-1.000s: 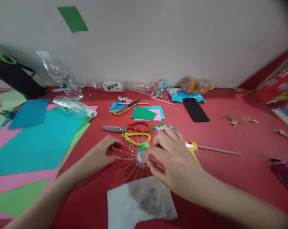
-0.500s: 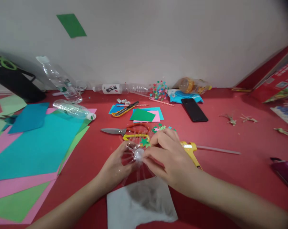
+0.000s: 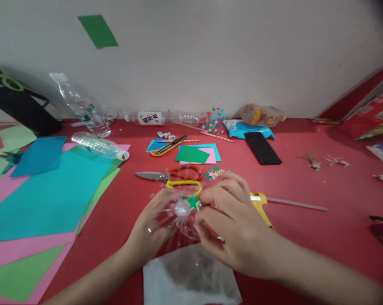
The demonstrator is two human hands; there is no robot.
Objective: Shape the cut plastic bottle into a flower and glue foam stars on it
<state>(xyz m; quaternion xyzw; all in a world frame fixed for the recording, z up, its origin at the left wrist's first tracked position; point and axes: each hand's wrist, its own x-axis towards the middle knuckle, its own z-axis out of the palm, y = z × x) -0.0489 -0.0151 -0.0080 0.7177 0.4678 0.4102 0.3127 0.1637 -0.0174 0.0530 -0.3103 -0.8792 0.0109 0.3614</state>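
Note:
Between my hands is a clear plastic bottle piece (image 3: 182, 208), its sides cut into thin strips that spread out around a whitish round middle. My left hand (image 3: 155, 222) is curled round its left side, gripping the strips. A green star (image 3: 193, 202) sits at the fingertips of my right hand (image 3: 231, 216), beside the round middle; the thumb and fingers are bent in a pinch. Whether the star touches the plastic, I cannot tell. Just beyond lie scissors (image 3: 169, 176) with red and yellow handles, and a small pile of stars (image 3: 215, 173).
A white cloth (image 3: 191, 275) lies in front of me. A yellow glue gun (image 3: 261, 207) is partly behind my right hand. Farther back are a box cutter (image 3: 168, 146), paper cards (image 3: 194, 154), a black phone (image 3: 262, 148) and plastic bottles (image 3: 97, 144). Coloured sheets (image 3: 51, 195) cover the left.
The green star has come down close beside the round middle, with my right hand lower and slightly farther right. The bottle piece has tilted a little in my left hand.

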